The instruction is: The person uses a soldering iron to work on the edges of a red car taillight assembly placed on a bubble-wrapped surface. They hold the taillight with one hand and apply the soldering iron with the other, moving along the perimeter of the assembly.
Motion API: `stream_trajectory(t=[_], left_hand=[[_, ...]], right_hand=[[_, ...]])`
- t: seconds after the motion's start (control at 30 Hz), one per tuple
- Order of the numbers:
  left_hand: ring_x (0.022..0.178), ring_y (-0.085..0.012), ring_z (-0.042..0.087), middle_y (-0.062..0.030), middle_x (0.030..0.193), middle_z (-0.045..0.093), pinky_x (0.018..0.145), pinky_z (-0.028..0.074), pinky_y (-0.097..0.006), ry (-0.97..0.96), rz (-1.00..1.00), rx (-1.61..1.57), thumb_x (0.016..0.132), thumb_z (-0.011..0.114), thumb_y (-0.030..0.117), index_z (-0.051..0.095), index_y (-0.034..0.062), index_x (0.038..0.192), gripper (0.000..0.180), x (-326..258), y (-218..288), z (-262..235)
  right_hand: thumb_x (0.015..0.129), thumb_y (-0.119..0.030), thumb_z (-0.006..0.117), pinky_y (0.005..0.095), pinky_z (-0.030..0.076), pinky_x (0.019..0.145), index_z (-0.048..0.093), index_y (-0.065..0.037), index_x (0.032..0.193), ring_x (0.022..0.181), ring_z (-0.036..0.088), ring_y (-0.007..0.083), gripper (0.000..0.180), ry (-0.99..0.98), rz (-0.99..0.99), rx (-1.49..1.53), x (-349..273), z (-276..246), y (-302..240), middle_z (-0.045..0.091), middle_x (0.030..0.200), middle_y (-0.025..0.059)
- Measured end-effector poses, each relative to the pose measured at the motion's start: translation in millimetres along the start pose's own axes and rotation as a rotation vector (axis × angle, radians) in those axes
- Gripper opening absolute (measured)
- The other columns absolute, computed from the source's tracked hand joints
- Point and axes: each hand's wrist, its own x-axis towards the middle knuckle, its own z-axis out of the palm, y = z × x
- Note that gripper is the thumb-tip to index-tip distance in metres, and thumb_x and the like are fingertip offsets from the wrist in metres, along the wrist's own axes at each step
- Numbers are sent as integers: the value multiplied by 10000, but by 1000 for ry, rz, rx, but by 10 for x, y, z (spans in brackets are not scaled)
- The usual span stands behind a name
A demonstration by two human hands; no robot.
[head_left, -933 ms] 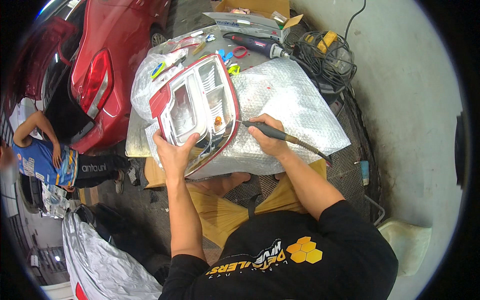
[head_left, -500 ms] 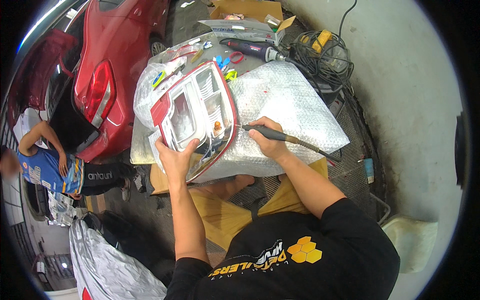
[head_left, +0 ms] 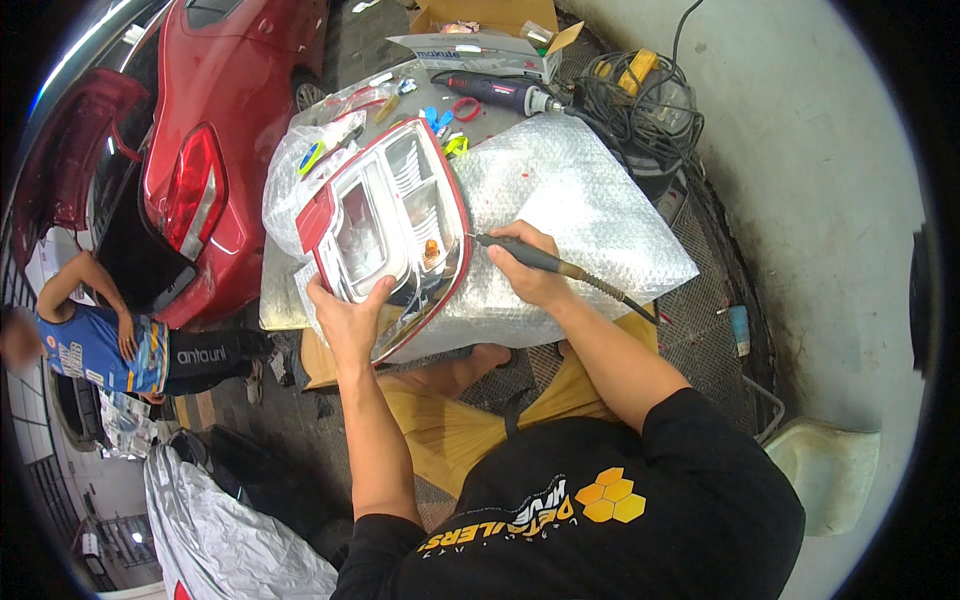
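A car tail light (head_left: 412,215) with a red rim, clear inner sections and a small amber bulb lies tilted on bubble wrap (head_left: 560,190). My left hand (head_left: 350,315) grips its near left edge, the thumb over the front face and the fingers partly hidden. In my right hand (head_left: 530,268) is a slim black rotary tool handpiece (head_left: 525,252), held like a pen. Its thin metal tip meets the red rim on the right side, or sits just beside it; I cannot tell which. A flexible shaft (head_left: 610,290) trails from its rear.
Behind the tail light lie a corded power tool (head_left: 495,92), a red tape ring (head_left: 466,109) and an open carton (head_left: 480,55). Coiled cable (head_left: 640,110) sits by the wall. A red car (head_left: 230,130) and a person in blue (head_left: 100,330) are at left.
My right hand has shifted slightly up and left, carrying the handpiece tip farther along the red rim. The left hand keeps its grip on the tail light.
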Motion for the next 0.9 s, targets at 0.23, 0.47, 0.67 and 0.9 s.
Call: stream_trajectory(t=[0.23,0.47,0.67,0.9], left_hand=[[1204,-415,667,-336,1298,654,1063,506,-448,1,-2,8,678,1037,421,459,-148,1417,1097,2,41,-15],[1184,-390,681,-320,1273,672,1044,518,-436,-3,-19,9,681,1042,387,473,-131,1399,1053,-8,135,-47],[1189,-384,676,-314,1294,664,1053,512,-429,-2,-21,8,687,1038,366,481,-127,1396,1027,-8,126,-39],[1192,-397,675,-313,1297,666,1058,510,-439,7,-20,30,693,1033,372,480,-131,1405,1032,0,80,-37]], right_hand=[[949,-156,757,315,492,606,735,17,1064,655,621,138,210,-38,-45,-52,-12,-21,39,671,752,83],[936,-157,764,318,491,597,744,11,1048,641,614,132,202,-53,-13,-61,-26,-37,-1,662,731,68],[925,-171,769,327,517,624,751,-1,1049,664,646,154,211,-77,8,-62,-31,-67,-45,689,753,87],[931,-141,749,322,546,683,741,33,1063,759,704,151,218,-276,1,-116,-61,-122,-118,748,825,102]])
